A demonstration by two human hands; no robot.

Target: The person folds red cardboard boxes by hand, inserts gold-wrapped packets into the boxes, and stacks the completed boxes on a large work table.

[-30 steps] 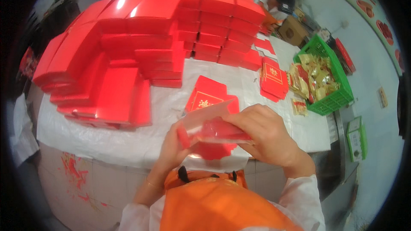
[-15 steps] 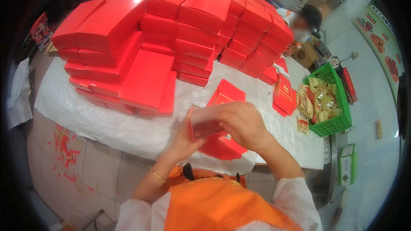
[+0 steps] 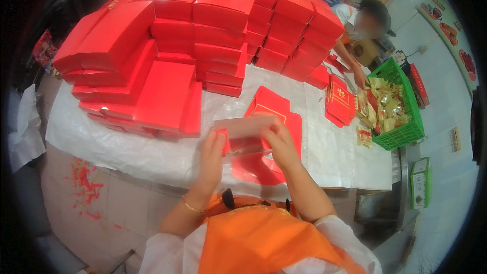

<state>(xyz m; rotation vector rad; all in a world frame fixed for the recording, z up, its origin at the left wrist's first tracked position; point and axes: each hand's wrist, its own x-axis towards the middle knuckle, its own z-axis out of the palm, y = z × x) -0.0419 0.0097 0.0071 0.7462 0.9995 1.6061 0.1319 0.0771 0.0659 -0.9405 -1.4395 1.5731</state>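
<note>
Fingers (image 3: 220, 140) of the left hand (image 3: 209, 158) and right hand (image 3: 282, 147) are clamped on opposite ends of a red, pale-lined cardboard box (image 3: 243, 125), held above flat red cardboard pieces (image 3: 270, 101) on the white-sheeted table (image 3: 327, 158); pressure should be light and even, lest walls be creased

Open box (image 3: 244, 126): pale grey within, red at the end flap. Stacked boxes (image 3: 223, 23): plain glossy red. Flat cartons (image 3: 339, 102): red, with gold lettering and a fine gold border. Basket (image 3: 404, 135): bright green lattice. Packets (image 3: 393, 102): gold, some red. Worktop sheet (image 3: 137, 151): white. Apron (image 3: 258, 238): orange; sleeves (image 3: 165, 250): white. Floor scraps (image 3: 83, 186): red.
</note>
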